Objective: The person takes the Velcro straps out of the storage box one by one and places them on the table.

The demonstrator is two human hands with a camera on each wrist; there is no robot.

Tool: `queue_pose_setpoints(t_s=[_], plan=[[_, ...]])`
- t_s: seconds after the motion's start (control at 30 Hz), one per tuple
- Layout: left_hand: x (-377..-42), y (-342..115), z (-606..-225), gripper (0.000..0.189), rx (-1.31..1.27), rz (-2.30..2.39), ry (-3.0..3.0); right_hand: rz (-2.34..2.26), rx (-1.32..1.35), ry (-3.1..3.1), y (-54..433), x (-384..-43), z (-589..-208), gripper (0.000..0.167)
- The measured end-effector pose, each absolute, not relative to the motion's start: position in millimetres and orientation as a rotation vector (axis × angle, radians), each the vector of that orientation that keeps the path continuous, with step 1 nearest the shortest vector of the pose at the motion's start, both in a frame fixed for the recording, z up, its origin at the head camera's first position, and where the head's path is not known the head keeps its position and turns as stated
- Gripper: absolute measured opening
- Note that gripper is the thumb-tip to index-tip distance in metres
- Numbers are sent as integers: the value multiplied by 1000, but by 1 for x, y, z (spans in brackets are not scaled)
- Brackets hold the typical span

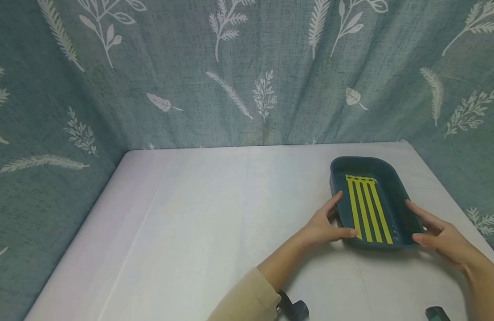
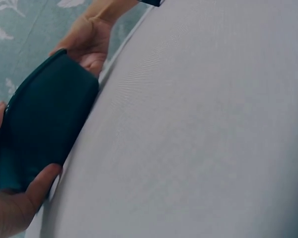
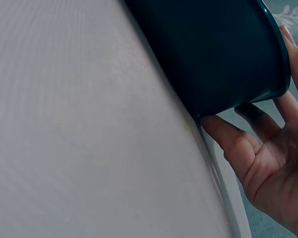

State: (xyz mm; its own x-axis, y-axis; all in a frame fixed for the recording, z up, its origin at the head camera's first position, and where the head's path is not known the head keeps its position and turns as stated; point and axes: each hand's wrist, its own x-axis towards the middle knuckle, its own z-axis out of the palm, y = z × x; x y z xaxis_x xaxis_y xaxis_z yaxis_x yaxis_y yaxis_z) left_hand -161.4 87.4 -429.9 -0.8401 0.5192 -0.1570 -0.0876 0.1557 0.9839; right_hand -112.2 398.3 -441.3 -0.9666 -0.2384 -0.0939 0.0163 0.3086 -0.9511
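A dark green plastic tray [image 1: 391, 196] with rounded corners is on the right side of the table. Inside it lies a flat yellow piece [image 1: 361, 179], several long strips joined by a band at the far end. My left hand [image 1: 320, 229] grips the tray's left side near the front, its thumb over the rim. On the opposite side, my right hand [image 1: 443, 238] holds the right wall near the front corner. Both wrist views show the tray's outer wall between spread thumb and fingers; some fingertips are hidden. Whether the tray touches the cloth is hard to tell.
White cloth covers the table [image 1: 190, 223]. A teal leaf-patterned curtain [image 1: 247, 89] stands behind it and along both sides. Dark devices [image 1: 296, 310] show at the bottom edge by the left wrist, and another dark object [image 1: 437, 314] by the right.
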Motion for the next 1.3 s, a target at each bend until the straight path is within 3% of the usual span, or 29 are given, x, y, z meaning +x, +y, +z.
queue_pose_setpoints(t_s=[0.17,0.6,1.3], plan=[[-163,82,-430,93,386,1738,1963,-1713,-128,2306,397,-119,-436,76],[-166,65,-425,90,341,1731,1992,-1740,-278,2209,384,-132,-428,73],[-176,30,-424,85,474,1675,2035,-1695,-375,2289,354,-136,-422,67]])
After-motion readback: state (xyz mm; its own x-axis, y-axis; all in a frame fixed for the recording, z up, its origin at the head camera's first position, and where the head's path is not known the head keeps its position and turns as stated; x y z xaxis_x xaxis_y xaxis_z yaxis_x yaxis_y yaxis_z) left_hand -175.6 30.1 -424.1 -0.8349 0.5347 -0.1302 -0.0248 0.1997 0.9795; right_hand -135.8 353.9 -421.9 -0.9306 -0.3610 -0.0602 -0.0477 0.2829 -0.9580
